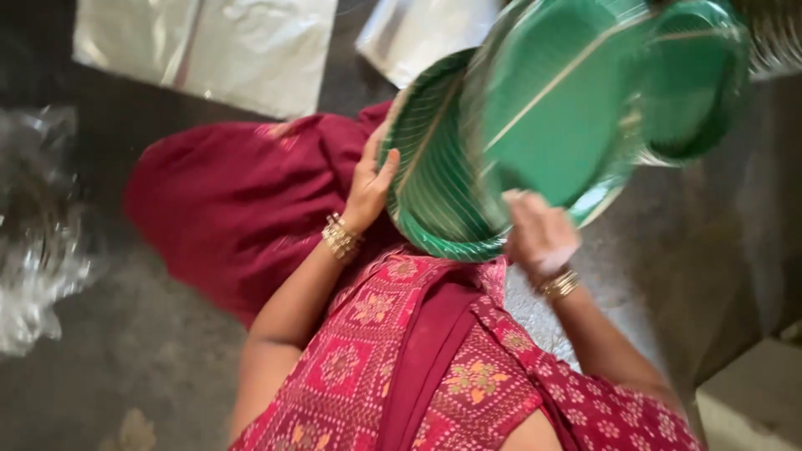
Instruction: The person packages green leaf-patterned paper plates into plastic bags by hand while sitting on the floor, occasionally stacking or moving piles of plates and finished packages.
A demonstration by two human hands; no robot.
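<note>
Raised above the lap, well clear of the floor (125,351), the left hand (368,188) grips a green ribbed plate (430,179) by its rim while the right hand (541,234) grasps another green plate (560,108) overlapping it.

Both arms are reaching forward and upward from the body, bent at the elbows. The left hand (369,185) is being held upright with the palm facing right, fingers extended and together, thumb raised alongside. The left wrist is carrying a stack of gold metal bangles (341,238). The right hand (539,234) is being held at a similar height, fingers curled in a closed grip; motion blur is obscuring finger detail. The right wrist is carrying thin gold bangles (560,284). Both forearms are bare.
</note>
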